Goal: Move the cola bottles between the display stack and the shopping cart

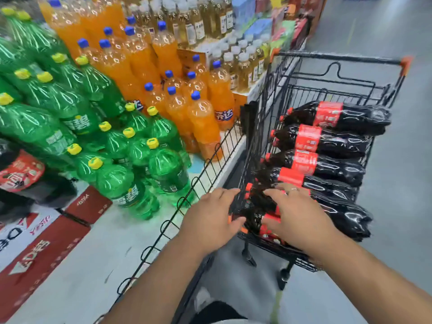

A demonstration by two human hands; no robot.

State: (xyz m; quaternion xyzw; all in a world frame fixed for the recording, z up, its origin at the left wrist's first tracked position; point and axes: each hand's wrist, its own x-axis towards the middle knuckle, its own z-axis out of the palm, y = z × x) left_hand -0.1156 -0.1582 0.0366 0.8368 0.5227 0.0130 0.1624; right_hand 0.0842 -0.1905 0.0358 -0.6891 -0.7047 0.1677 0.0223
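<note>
Several dark cola bottles (327, 157) with red labels lie stacked on their sides in the black wire shopping cart (339, 60), caps pointing left. The nearest cola bottle (346, 216) lies at the cart's near end. My left hand (210, 218) grips its neck end by the cart's wire wall, thumb under and fingers over. My right hand (297, 216) lies flat on top of the same bottle, fingers spread over its shoulder. More cola (21, 171) shows in the display stack at the far left edge.
Green bottles with yellow caps (117, 146) and orange bottles with blue caps (177, 106) crowd the display platform on the left. A low black wire fence (198, 183) runs along its edge beside the cart. Grey aisle floor (397, 206) lies to the right.
</note>
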